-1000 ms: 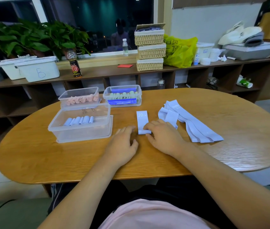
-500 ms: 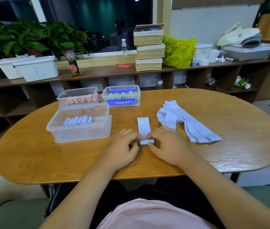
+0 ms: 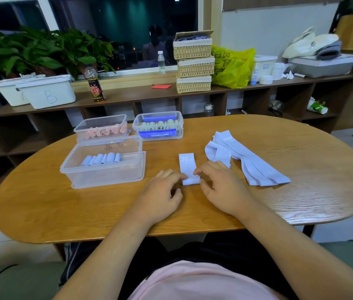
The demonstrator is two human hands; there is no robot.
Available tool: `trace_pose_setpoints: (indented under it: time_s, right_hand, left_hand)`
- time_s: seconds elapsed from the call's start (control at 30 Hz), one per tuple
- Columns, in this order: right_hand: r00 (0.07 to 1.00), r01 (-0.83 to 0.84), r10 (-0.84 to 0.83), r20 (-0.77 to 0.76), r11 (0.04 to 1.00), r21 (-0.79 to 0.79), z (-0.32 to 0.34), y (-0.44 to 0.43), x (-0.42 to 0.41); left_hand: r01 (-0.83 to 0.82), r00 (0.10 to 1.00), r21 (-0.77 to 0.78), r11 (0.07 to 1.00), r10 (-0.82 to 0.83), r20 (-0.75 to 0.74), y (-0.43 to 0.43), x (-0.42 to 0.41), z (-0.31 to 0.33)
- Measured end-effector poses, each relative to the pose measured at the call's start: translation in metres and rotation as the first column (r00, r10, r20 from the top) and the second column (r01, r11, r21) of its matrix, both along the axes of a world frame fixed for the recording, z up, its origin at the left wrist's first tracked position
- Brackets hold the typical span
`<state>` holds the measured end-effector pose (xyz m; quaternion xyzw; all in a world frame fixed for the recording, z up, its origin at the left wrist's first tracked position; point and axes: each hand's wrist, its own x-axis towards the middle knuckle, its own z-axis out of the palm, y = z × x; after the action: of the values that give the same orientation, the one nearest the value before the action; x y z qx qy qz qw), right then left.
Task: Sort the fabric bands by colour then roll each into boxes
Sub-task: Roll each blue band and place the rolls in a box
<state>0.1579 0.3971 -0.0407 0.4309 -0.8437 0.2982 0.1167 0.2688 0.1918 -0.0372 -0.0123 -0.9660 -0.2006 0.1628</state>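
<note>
band (image 3: 186,166): pale blue strip, flat on bench (image 3: 301,198), about centre, far end pointing away. near end looks turned over into a small roll, can't be sure
writing on band: white "20", the small letters after it are too small to read
left hand (image 3: 162,195): grip closed on the band's near end, curled fingertips at its left edge
right hand (image 3: 221,189): grip closed on the same end, curled fingertips at its right edge
band vs grip: near end sits between the two sets of fingertips, the rest lies beyond them, free on the wood
loose pile (image 3: 255,167): same-colour bands, just right of the band, behind the right hand. contact with the fingers unclear
near box (image 3: 104,176): clear, left of the hands, row of pale blue rolls (image 3: 102,159) inside. handwritten marks on far wall, unreadable
pink box (image 3: 100,123): behind near box, pink rolls, blurred
far box (image 3: 158,137): beside pink box, pale green rolls plus blue pieces, label marks unreadable
white bin (image 3: 47,94): on the shelf, blue mark like "5"
yellow bag (image 3: 231,68): printed characters, creased, unreadable
cut off: both forearms leave the bottom edge
</note>
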Motion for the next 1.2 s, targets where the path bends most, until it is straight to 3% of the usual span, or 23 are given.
trace_pose_setpoints:
  time_s: [0.2,0.4,0.8,1.0,1.2]
  right_hand:
    - [1.0,-0.012,0.013,-0.015,0.999,0.043,-0.003,-0.001,-0.002]
    - [1.0,0.021,-0.024,0.021,0.995,0.101,-0.004,-0.004,-0.004]
    - [0.999,0.046,-0.044,-0.02,0.993,0.11,-0.005,-0.006,-0.005]
    - [0.994,0.016,-0.001,-0.106,0.99,0.139,-0.007,-0.008,-0.006]
    - [0.992,0.048,-0.024,-0.122,0.98,0.195,-0.006,-0.012,-0.009]
  left_hand:
    - [-0.03,0.999,-0.007,1.0,0.03,0.029,0.0,-0.003,0.0]
    - [-0.143,0.988,0.106,0.984,0.135,0.08,-0.003,-0.004,-0.002]
    - [-0.104,0.994,-0.084,0.991,0.107,0.033,0.002,-0.01,-0.001]
    - [-0.136,0.986,-0.111,0.984,0.145,0.081,0.003,-0.015,-0.001]
    - [-0.168,0.983,-0.028,0.985,0.17,0.072,0.003,-0.012,-0.001]
